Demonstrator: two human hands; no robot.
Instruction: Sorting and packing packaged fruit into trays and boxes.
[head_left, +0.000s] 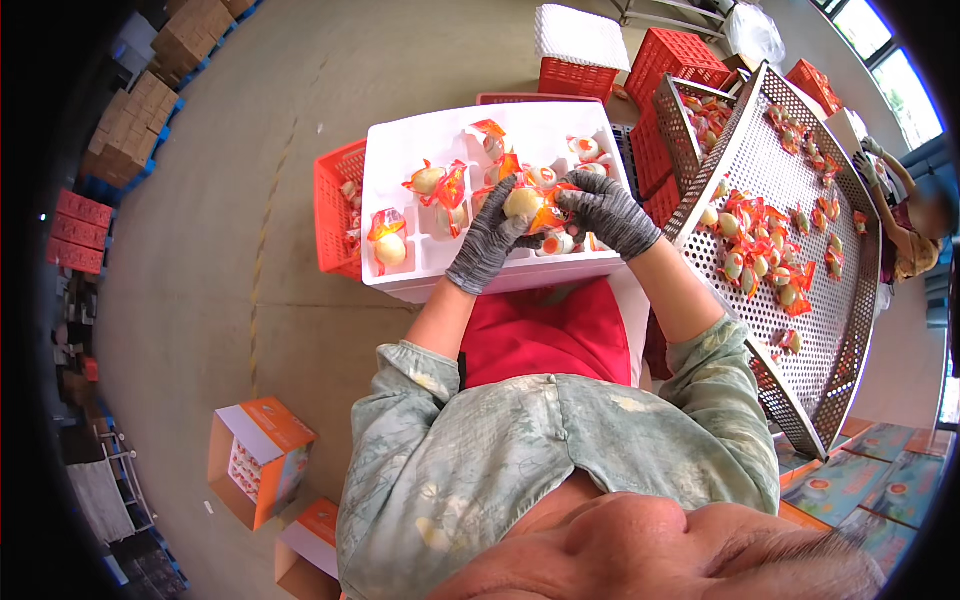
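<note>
Before me lies a white foam tray (450, 127) with moulded hollows, holding several eggs in clear and orange-red wrappers. Both hands wear grey knit gloves. My left hand (491, 232) grips a wrapped egg (523, 202) just above the tray. My right hand (611, 210) pinches the orange-red wrapper at that egg's right side. A wrapped egg (390, 247) rests in a hollow at the tray's near left corner. Another wrapped egg (426, 180) is farther back, and one more (583, 147) is near the right edge. Some hollows under my hands are hidden.
A perforated metal sorting table (810, 300) with wrapped eggs stands at the right. A red crate (334, 217) shows left of the tray, and red crates (667, 60) stand behind. Open cartons (281, 427) lie at lower left. Another person (904, 225) is at the far right.
</note>
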